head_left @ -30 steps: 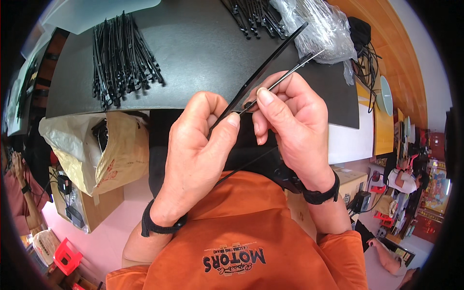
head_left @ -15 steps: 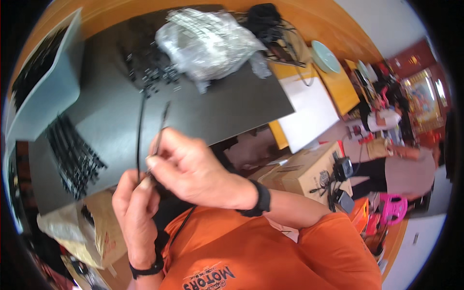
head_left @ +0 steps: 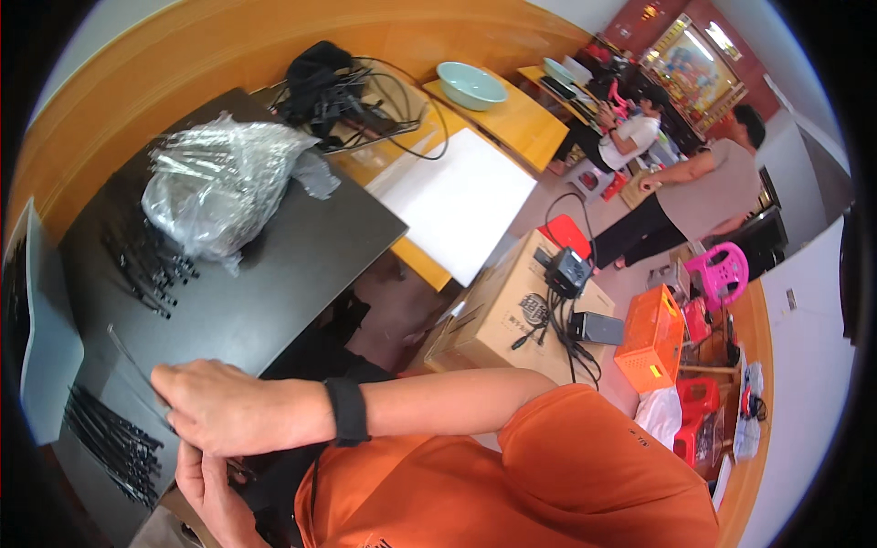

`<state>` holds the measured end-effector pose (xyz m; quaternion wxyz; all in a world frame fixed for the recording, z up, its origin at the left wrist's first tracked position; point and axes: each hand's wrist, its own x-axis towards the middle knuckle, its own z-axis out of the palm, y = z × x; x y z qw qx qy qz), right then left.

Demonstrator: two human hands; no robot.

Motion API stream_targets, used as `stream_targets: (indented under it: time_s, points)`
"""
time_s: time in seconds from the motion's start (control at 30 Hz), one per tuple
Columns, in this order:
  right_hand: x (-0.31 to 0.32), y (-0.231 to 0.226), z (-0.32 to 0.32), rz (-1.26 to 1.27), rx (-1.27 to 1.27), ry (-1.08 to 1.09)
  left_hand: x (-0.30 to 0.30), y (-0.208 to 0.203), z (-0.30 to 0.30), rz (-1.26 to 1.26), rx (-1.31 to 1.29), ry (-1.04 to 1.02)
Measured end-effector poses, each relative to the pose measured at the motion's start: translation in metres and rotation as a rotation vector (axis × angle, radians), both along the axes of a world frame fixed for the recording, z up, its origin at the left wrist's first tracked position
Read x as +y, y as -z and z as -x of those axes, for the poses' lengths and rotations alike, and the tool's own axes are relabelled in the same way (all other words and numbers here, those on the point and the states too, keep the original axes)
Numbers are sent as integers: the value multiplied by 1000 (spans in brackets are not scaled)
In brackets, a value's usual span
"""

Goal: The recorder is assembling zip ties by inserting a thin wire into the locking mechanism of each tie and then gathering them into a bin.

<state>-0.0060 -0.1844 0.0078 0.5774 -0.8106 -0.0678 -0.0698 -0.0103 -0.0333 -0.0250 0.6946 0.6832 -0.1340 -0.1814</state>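
Observation:
My right hand (head_left: 219,406) is closed in a pinch over the near end of the dark table, close above my left hand (head_left: 215,493). A thin dark cable (head_left: 137,370), smeared by motion, sticks up and left from between the hands. My left thumb and fingers are pressed together at its lower end, partly hidden behind the right hand. Left of the hands a bundle of black cables (head_left: 111,447) with small end pieces lies on the table. Farther back is a looser group of black cables (head_left: 146,269), beside a clear plastic bag (head_left: 219,183) packed with silvery strips.
At the left edge stands a pale bin (head_left: 50,320). A cardboard box (head_left: 498,315) with black adapters (head_left: 568,272) is to the right, near an orange crate (head_left: 650,338). A green basin (head_left: 470,87) sits on a yellow table behind. Two people (head_left: 703,187) are farther off.
The view has swung to the right, so the table sits farther left in it. My hands remain together; the raised cable now leans left, and the right hand covers more of the left.

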Motion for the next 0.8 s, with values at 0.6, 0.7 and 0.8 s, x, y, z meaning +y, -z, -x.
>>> stream_targets:
  time_s: [0.6,0.7,0.8]
  points:
    - [47,-23,-27,390,-254,-83,27,4,-23,9,-115,-278]
    - [21,-11,-25,366,-559,-39,1,-12,-16,25,-70,-308]
    - [2,-57,-40,329,-6,-154,5,-28,-20,33,-4,-29]
